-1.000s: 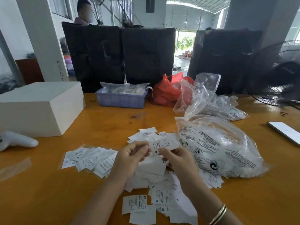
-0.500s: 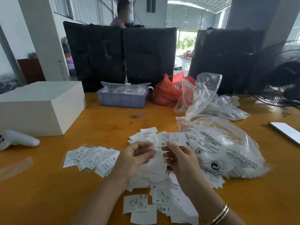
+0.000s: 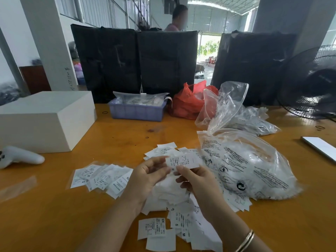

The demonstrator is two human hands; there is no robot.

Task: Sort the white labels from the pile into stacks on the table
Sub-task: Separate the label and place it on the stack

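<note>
Fingers of both hands [image 3: 145,176] [image 3: 195,179] pinch one white label [image 3: 183,160] above the pile [image 3: 171,193].

A single wide-angle view looks from the person's head forward and down across the orange table [image 3: 112,135] — the two forearms enter from the bottom edge, close beneath the lens. It faces the black bags [image 3: 134,60] at the table's far edge, with the fan [image 3: 309,84] at the right margin — straight lines bow near the edges.
</note>
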